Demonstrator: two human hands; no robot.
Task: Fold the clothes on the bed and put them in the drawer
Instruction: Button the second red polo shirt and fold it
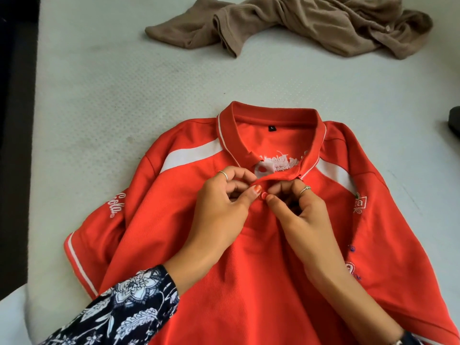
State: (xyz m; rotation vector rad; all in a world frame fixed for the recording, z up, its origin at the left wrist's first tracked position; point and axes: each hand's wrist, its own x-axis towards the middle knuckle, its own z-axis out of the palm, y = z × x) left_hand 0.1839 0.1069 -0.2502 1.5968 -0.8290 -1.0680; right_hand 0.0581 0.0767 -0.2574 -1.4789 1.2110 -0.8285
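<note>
red shirt (249, 282) hem cut off, dark object (455, 120) perhaps a shoe

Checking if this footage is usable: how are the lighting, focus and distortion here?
Head view: soft, even daylight, no glare; only faint shadows under the hands, left hand and right hand, which pinch the red shirt at its placket. Slightly soft overall. Wide-angle bending shows at the bed edge; the brown garment is cropped at top.
</note>
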